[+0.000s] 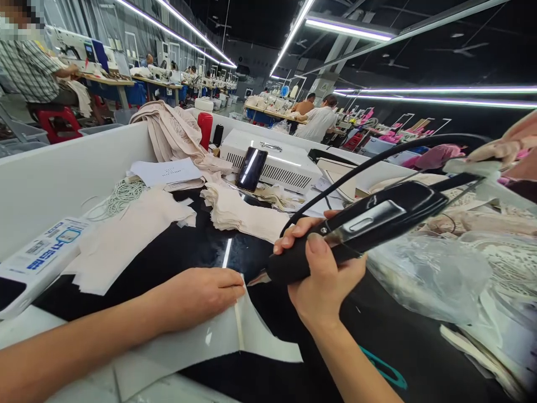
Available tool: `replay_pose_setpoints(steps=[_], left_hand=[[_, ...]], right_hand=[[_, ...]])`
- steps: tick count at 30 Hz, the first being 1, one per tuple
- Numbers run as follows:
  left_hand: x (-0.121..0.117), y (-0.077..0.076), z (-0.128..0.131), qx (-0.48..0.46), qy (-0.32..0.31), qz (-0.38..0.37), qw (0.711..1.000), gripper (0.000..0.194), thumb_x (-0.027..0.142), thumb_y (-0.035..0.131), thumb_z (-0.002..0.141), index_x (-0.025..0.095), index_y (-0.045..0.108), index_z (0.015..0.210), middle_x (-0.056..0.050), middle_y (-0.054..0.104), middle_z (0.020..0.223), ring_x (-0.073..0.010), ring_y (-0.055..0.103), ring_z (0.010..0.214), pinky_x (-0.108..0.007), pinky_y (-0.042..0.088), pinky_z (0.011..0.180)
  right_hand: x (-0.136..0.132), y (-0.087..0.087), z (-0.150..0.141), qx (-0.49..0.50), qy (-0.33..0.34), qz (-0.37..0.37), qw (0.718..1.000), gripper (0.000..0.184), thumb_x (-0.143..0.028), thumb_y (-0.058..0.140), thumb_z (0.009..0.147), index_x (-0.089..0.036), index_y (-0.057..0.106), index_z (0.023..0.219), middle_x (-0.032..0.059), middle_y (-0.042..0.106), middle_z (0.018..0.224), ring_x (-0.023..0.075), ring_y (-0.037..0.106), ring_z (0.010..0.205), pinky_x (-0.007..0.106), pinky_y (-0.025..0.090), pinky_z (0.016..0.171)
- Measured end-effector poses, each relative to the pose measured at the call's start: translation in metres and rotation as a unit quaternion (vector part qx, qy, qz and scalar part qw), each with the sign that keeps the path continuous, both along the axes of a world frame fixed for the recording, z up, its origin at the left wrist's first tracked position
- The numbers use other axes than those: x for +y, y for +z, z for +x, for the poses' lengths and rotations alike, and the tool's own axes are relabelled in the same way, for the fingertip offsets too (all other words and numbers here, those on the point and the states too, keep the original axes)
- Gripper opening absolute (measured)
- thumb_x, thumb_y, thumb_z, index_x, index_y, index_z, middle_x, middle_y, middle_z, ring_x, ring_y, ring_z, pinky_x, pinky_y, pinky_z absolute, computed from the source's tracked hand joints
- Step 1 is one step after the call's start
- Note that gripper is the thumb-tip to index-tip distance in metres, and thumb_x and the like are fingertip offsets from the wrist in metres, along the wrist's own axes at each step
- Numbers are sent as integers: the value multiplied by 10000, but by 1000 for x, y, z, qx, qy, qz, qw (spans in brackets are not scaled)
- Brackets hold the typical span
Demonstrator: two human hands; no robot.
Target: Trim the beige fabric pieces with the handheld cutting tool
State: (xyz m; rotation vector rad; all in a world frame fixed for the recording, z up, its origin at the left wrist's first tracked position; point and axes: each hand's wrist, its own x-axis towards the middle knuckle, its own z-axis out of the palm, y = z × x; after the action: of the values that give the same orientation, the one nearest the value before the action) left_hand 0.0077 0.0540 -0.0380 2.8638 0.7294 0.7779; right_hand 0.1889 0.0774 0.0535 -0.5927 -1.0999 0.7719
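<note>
My right hand (321,268) is closed round a black corded hand tool (361,226) with a metal tip, held low over a black glossy work surface (201,246). The tip points at the edge of a pale fabric piece (235,336) lying on that surface. My left hand (201,294) lies on this fabric piece with fingers together, pressing it down just left of the tool tip. The tool's black cord (377,159) arcs up and to the right.
Stacks of beige fabric pieces (239,212) and a loose sheet (126,235) lie behind. A phone (250,169) leans on a white box (277,162). A clear plastic bag (428,274) sits right. A white wall (62,173) bounds the left. Other people work at distant tables.
</note>
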Motion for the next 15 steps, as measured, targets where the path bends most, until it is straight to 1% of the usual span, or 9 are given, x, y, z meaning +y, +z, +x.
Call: replay_pose_setpoints(steps=[6,12,15], left_hand=[[-2,4,0,-7,0,-11,1000,225,137,468,1078,146,636,1227,-125,687,1309,-202,701,1153,-277,606,968],[-2,6,0,-6,-1,-10,1000,234,109,486,1059,117,647,1229,-141,692,1294,-214,707,1148,-296,615,966],[-2,7,-1,-8,-3,-12,1000,244,109,477,1061,125,657,1225,-140,691,1300,-212,711,1144,-297,614,970]], right_hand=[[-2,-2,-3,-2,3,7,1000,376,-278,836,783,-262,566,1044,-67,635,760,119,614,551,258,530,474],[-2,-4,-3,5,9,8,1000,375,-272,835,791,-252,568,1053,-57,650,774,118,617,571,258,537,487],[-3,-4,-3,-6,3,12,1000,344,-268,817,812,-258,564,1045,-55,645,774,117,610,573,258,536,492]])
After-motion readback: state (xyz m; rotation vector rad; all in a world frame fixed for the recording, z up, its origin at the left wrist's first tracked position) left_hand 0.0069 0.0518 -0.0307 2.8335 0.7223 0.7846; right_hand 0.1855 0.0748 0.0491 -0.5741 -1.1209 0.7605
